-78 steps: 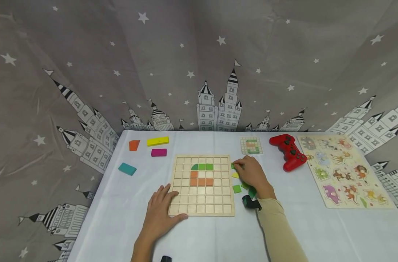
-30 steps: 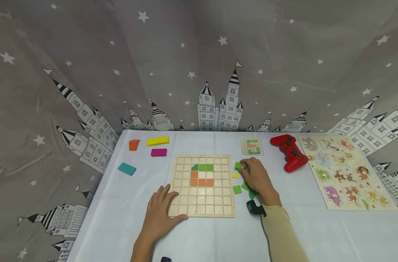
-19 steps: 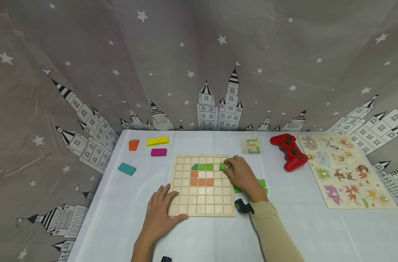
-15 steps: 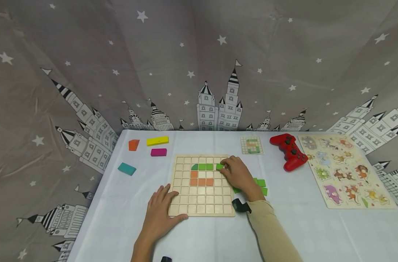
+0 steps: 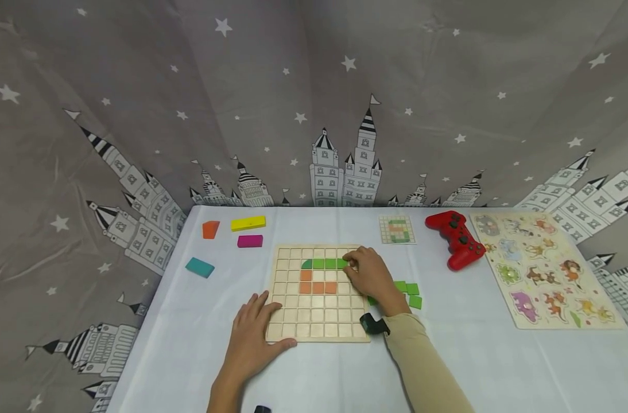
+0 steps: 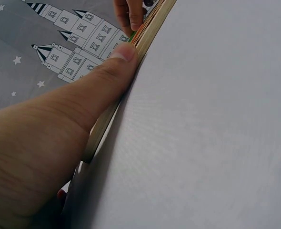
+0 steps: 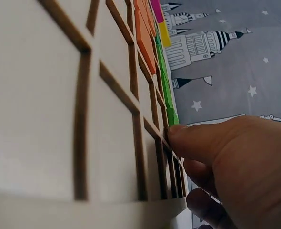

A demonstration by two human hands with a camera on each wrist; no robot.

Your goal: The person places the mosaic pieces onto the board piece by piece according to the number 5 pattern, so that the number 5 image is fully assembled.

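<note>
My right hand (image 5: 368,274) is over the upper right of a wooden grid board (image 5: 303,315). Thumb and fingertips pinch a green square tile (image 5: 341,264) at the cell right of two green tiles (image 5: 324,264). In the right wrist view the thumb touches that tile's edge. A rounded darker green tile (image 5: 306,264) begins this row, with several orange tiles (image 5: 318,287) below. My left hand (image 5: 254,327) rests spread at the board's lower left corner, its thumb along the front edge. In the left wrist view, that thumb (image 6: 102,81) presses the board's rim.
Loose green tiles (image 5: 413,289) lie right of the board, partly behind the right forearm. A small pattern card (image 5: 396,229), a red game controller (image 5: 456,241) and an animal puzzle board (image 5: 546,269) stand beyond. Orange, yellow (image 5: 248,223), magenta and teal (image 5: 200,267) blocks lie at left.
My right hand has picked a green tile from beside the board, carried it left and brought it down against the green row. The left hand has stayed in place.
</note>
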